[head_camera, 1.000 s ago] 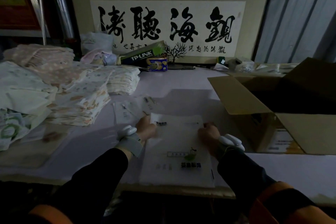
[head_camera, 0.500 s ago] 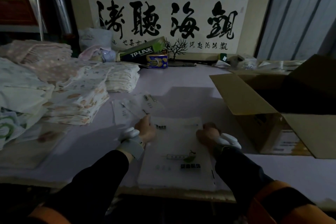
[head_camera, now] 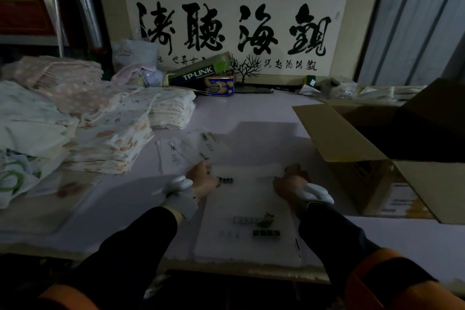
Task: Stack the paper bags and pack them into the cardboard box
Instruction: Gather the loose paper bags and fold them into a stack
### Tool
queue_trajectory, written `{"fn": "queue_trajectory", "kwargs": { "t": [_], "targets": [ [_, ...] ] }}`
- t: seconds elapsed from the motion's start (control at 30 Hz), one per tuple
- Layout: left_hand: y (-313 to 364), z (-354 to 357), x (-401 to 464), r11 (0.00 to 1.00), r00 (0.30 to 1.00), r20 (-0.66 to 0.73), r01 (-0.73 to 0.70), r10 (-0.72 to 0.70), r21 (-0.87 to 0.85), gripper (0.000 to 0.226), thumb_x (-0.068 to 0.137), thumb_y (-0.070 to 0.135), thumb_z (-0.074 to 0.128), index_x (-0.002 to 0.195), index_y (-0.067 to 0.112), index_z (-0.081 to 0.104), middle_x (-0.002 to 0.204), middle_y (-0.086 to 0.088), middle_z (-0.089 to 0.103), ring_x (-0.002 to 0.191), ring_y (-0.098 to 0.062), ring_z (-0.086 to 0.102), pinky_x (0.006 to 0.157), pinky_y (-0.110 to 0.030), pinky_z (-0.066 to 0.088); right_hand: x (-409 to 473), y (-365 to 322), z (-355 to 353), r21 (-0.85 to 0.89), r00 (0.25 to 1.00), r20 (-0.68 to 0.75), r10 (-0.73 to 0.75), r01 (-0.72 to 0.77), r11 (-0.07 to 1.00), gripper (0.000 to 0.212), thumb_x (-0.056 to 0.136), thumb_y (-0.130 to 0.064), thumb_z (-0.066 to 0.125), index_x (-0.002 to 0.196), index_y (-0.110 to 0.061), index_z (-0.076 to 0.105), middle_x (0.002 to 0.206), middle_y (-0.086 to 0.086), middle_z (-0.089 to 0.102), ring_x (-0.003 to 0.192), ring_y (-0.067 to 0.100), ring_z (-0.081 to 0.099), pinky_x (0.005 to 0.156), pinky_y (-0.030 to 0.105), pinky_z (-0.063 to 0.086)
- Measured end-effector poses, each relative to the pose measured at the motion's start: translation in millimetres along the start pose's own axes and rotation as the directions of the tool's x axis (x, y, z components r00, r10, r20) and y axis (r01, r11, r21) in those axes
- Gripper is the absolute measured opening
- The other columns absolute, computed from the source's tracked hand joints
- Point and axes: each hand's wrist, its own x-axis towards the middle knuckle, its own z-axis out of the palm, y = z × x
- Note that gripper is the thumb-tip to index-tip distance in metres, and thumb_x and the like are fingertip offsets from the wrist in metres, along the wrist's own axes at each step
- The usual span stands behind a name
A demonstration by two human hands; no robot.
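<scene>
Lying flat at the near edge of the table, the stack of white paper bags is the mark for all else. Far to its left, folded patterned cloths are heaped in piles. Just beyond its far left corner a few loose printed sheets lie fanned on the tabletop. The left hand grips the stack's far left corner, fingers curled over the edge; a white device sits strapped at that wrist. The right hand grips the far right corner with its fingers curled round the edge, and wears a like device. Well behind the stack, a TP-LINK box leans over a small blue packet, with a framed calligraphy panel against the wall. To the stack's right stands the open cardboard box, flaps spread, its inside dark.
</scene>
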Motion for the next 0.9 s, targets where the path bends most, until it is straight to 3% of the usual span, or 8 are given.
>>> {"fn": "queue_trajectory", "kwargs": {
  "t": [0.13, 0.2, 0.33, 0.53, 0.7, 0.8, 0.9],
  "targets": [
    [-2.7, -12.5, 6.0, 0.999, 0.997, -0.057, -0.042, 0.044, 0.023, 0.041, 0.086, 0.026, 0.067, 0.122, 0.01, 0.056, 0.129, -0.01, 0.057, 0.118, -0.029, 0.054, 0.091, -0.036, 0.046, 5.0, -16.7, 7.1, 0.012, 0.997, 0.006, -0.074, 0.074, 0.997, 0.05, 0.084, -0.021, 0.053, 0.132, -0.008, 0.044, 0.135, 0.018, 0.046, 0.123, 0.036, 0.046, 0.102, 0.04, 0.04],
    [-5.3, -19.5, 11.7, 0.998, 0.996, -0.083, -0.041, 0.044, 0.039, 0.037, 0.087, 0.029, 0.065, 0.117, 0.01, 0.058, 0.126, -0.009, 0.059, 0.115, -0.028, 0.055, 0.092, -0.035, 0.047, 9.2, -25.7, 12.8, 0.009, 0.991, 0.031, -0.131, 0.13, 0.991, 0.044, 0.082, -0.025, 0.054, 0.122, -0.007, 0.05, 0.13, 0.016, 0.05, 0.12, 0.033, 0.049, 0.104, 0.044, 0.041],
    [-15.2, -36.5, 29.8, 0.991, 0.996, -0.077, -0.032, 0.042, 0.132, 0.042, 0.088, 0.018, 0.063, 0.128, 0.01, 0.055, 0.135, -0.01, 0.054, 0.124, -0.027, 0.051, 0.099, -0.032, 0.044, 24.3, -42.8, 33.0, -0.008, 0.987, 0.074, -0.145, 0.146, 0.989, 0.046, 0.067, -0.039, 0.05, 0.111, -0.023, 0.053, 0.12, 0.011, 0.056, 0.114, 0.034, 0.053, 0.101, 0.039, 0.043],
    [-37.2, -65.8, 64.3, 0.984, 0.997, -0.075, -0.009, 0.023, 0.178, 0.042, 0.087, 0.016, 0.064, 0.128, 0.009, 0.055, 0.135, -0.011, 0.053, 0.125, -0.028, 0.05, 0.098, -0.031, 0.041, 40.4, -82.6, 66.7, -0.061, 0.97, 0.142, -0.198, 0.209, 0.976, 0.051, 0.061, -0.042, 0.044, 0.109, -0.026, 0.053, 0.118, 0.007, 0.058, 0.113, 0.032, 0.054, 0.096, 0.038, 0.045],
    [-60.5, -82.8, 98.3, 0.983, 0.998, -0.056, 0.006, 0.004, 0.183, 0.042, 0.091, 0.018, 0.063, 0.13, 0.008, 0.053, 0.137, -0.012, 0.052, 0.125, -0.029, 0.05, 0.095, -0.03, 0.039, 50.5, -112.6, 101.9, -0.08, 0.935, 0.235, -0.266, 0.291, 0.953, 0.053, 0.064, -0.043, 0.044, 0.114, -0.027, 0.052, 0.122, 0.002, 0.056, 0.112, 0.026, 0.057, 0.083, 0.032, 0.041],
    [-70.7, -89.1, 115.5, 0.977, 0.998, -0.068, 0.032, -0.018, 0.21, 0.042, 0.093, 0.022, 0.061, 0.13, 0.007, 0.051, 0.136, -0.014, 0.051, 0.124, -0.031, 0.05, 0.096, -0.033, 0.042, 57.4, -128.2, 127.4, -0.07, 0.924, 0.257, -0.284, 0.311, 0.948, 0.059, 0.063, -0.043, 0.052, 0.118, -0.022, 0.055, 0.124, 0.006, 0.057, 0.113, 0.028, 0.057, 0.094, 0.036, 0.047],
    [-79.2, -91.7, 133.2, 0.974, 0.997, -0.062, 0.067, -0.055, 0.218, 0.046, 0.093, 0.019, 0.059, 0.135, 0.007, 0.046, 0.141, -0.015, 0.047, 0.127, -0.032, 0.047, 0.101, -0.038, 0.042, 65.3, -140.5, 151.2, -0.098, 0.904, 0.292, -0.313, 0.353, 0.93, 0.053, 0.071, -0.036, 0.06, 0.12, -0.018, 0.056, 0.126, 0.01, 0.057, 0.12, 0.029, 0.053, 0.099, 0.032, 0.041]
  ]
}}
